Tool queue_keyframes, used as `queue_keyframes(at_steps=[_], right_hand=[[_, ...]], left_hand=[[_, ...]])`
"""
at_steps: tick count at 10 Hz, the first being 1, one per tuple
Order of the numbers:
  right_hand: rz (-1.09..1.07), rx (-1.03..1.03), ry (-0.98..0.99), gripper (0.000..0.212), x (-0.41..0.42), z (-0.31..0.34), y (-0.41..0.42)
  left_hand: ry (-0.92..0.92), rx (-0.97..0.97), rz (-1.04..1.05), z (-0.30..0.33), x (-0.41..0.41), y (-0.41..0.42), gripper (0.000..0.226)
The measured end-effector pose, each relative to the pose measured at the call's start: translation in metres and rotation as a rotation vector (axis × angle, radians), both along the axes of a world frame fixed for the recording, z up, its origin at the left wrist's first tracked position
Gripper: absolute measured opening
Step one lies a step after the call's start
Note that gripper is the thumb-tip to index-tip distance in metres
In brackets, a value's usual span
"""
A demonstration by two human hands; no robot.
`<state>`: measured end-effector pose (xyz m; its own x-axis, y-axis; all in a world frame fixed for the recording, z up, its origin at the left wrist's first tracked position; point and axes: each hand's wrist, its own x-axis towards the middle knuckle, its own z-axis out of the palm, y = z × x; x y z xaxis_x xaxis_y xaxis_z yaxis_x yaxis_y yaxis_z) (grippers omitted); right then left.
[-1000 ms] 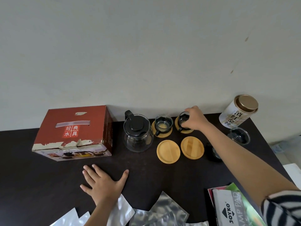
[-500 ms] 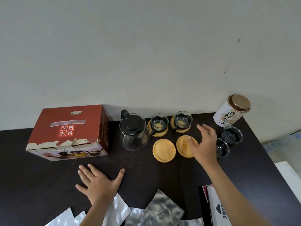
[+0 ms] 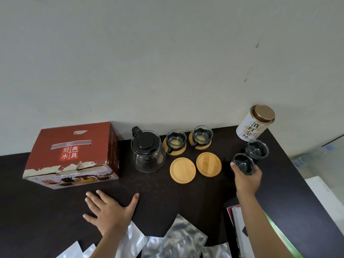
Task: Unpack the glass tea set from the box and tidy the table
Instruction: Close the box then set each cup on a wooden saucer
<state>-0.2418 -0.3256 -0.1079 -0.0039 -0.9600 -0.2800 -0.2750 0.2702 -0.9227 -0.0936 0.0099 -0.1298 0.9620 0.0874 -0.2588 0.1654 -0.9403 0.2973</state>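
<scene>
The red tea set box point(image 3: 72, 155) stands closed at the back left of the dark table point(image 3: 167, 198). A glass teapot with a black lid point(image 3: 147, 152) sits beside it. Two glass cups point(image 3: 176, 139) point(image 3: 202, 134) stand on wooden coasters by the wall. In front of them lie two bare wooden coasters point(image 3: 182, 170) point(image 3: 208, 164). My right hand point(image 3: 246, 177) grips a third glass cup point(image 3: 243, 163) from the near side. Just behind it stands a fourth cup point(image 3: 257, 149). My left hand point(image 3: 109, 211) rests flat on the table, fingers spread.
A white tea canister with a gold lid point(image 3: 256, 122) stands at the back right corner. Several silver foil pouches point(image 3: 176, 243) lie at the near edge. A stack of booklets and a box point(image 3: 242, 231) lies under my right forearm. The table's right edge point(image 3: 297, 174) runs close to the cups.
My right hand let go of the back right cup on its coaster, drew back to the right and took hold of the loose cup near the canister. My left hand stayed put.
</scene>
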Motion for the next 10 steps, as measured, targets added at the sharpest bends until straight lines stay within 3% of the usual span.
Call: queue_keyframes(at_steps=[2, 3, 5, 6, 10], right_hand=[[-0.022, -0.071, -0.048, 0.071, 0.004, 0.01, 0.017], [0.149, -0.098, -0.094, 0.071, 0.01, 0.013, 0.033], [0.647, -0.257, 0.009, 0.057, 0.034, 0.015, 0.062], [0.793, -0.207, 0.005, 0.056, 0.046, 0.01, 0.068], [0.956, -0.058, 0.063, 0.087, 0.059, -0.008, 0.074]], left_hand=[[0.001, 0.001, -0.004, -0.001, 0.0, 0.001, 0.135], [0.001, 0.0, -0.003, -0.002, 0.001, 0.001, 0.135], [0.004, 0.0, -0.007, -0.001, 0.0, 0.001, 0.135], [0.01, 0.005, -0.01, -0.001, 0.0, 0.002, 0.135], [0.008, 0.001, -0.007, 0.0, 0.001, 0.002, 0.135]])
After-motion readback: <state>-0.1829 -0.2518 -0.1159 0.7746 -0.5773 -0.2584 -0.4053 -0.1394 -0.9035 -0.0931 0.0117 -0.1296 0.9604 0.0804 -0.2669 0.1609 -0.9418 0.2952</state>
